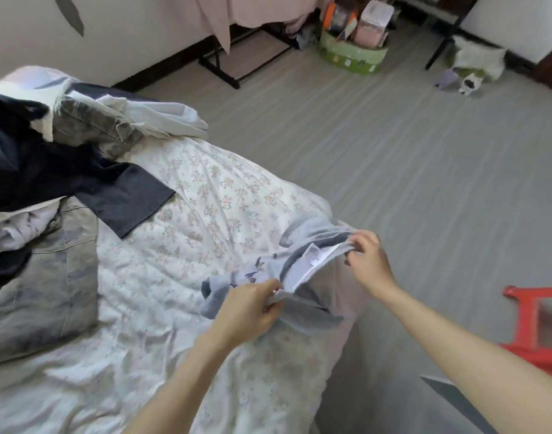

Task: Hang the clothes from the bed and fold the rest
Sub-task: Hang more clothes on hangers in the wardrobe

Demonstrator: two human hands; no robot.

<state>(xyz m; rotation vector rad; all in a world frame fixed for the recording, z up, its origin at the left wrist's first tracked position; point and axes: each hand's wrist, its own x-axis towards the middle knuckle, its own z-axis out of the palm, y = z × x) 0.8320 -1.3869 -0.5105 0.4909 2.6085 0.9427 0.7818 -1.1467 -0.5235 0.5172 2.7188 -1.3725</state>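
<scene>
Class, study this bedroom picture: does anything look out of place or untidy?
Yes. A jumbled pile of clothes sprawls unfolded across the bed, and a green and white heap lies loose on the floor near the far wall.

Hands: two, a left hand and a right hand, both pinching one light blue garment.
Beds: one bed with a floral cover.
Clothes piles: one heap of clothes at the far left of the bed; number of pieces unclear.
Grey pillows: one grey pillow, left.
Green round baskets: one green basket, far on the floor.
Red stools: one red stool, near right.
</scene>
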